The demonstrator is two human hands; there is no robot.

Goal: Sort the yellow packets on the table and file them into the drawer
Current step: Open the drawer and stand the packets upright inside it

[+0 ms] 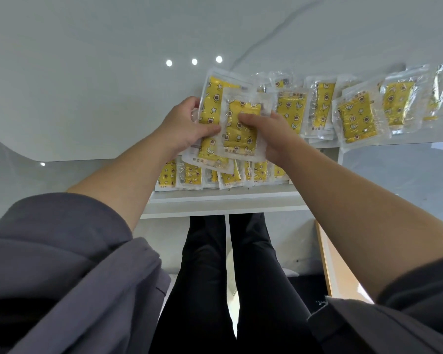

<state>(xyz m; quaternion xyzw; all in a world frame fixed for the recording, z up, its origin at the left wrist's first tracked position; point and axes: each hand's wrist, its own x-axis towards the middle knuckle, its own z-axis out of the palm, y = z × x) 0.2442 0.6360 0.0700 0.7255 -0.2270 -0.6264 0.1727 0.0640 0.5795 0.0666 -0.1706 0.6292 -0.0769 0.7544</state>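
Packets, frame centre, above the drawer: left hand is gripping the stack's edge, right hand is pinching the front one. Film is likely handling light, floppy, slippery; sealed margins are probably offering the surest hold. Others are lying upper right on the bench.

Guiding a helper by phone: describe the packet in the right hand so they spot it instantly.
At the white table's edge above the open drawer, both hands meet. The right hand grips the front packet, overlapping the rear packet in the left hand. Unlike the packets lying on the table, it is lifted, frontmost.
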